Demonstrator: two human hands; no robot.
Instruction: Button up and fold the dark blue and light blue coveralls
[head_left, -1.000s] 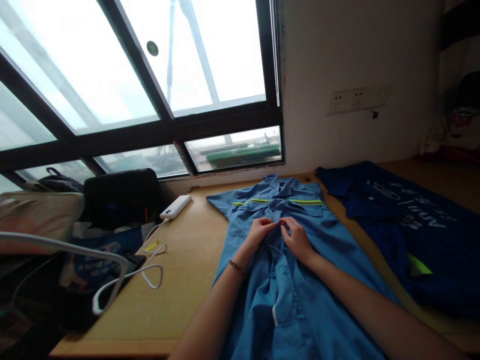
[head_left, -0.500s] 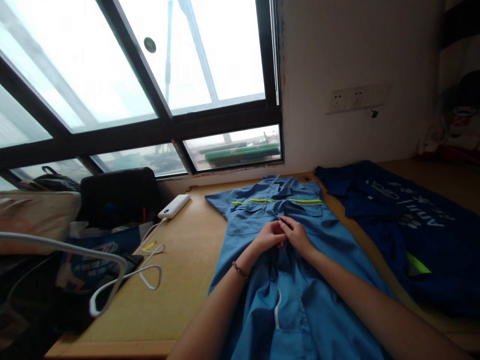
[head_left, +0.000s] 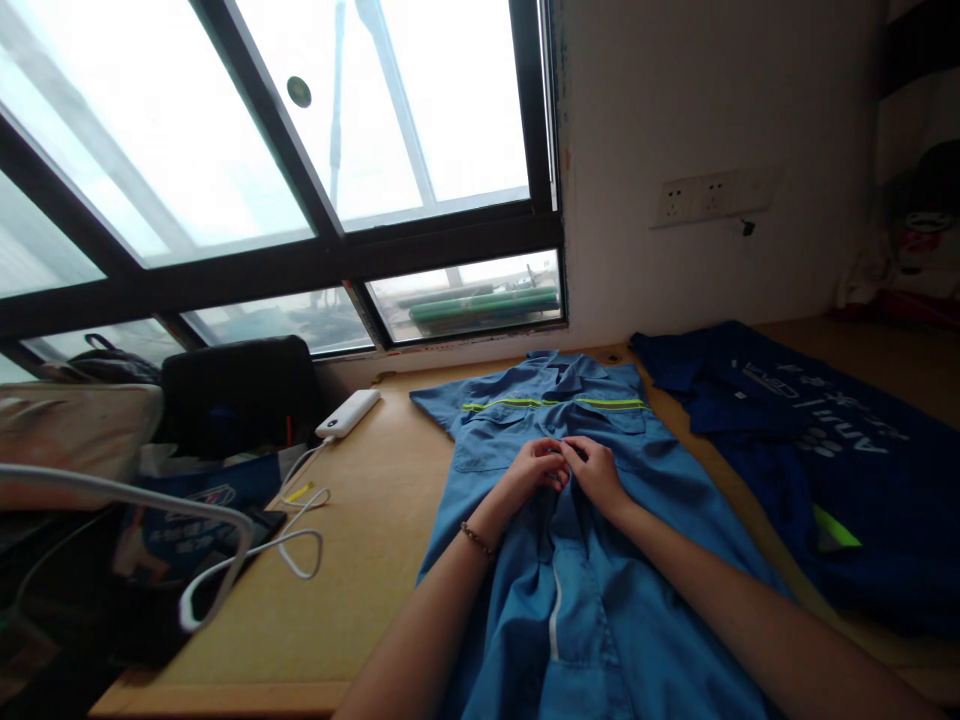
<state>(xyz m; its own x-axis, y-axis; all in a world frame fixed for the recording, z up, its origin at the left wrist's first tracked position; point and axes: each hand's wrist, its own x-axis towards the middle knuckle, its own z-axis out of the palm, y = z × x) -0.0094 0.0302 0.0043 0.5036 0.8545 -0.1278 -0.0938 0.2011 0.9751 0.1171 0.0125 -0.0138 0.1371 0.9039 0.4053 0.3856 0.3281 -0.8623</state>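
- Blue garment point(head_left: 559, 530) is lying on the table point(head_left: 375, 510), stretching from 12 to 6 o'clock under the hands
- Left hand point(head_left: 534, 467) and right hand point(head_left: 595, 472) are meeting mid-front, fingertips close; can't tell if they're gripping cloth, tbh
- Navy shirt point(head_left: 772, 440) is sprawling at 3

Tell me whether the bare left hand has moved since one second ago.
Yes: the left hand sits slightly further right, judged against the black window frame.
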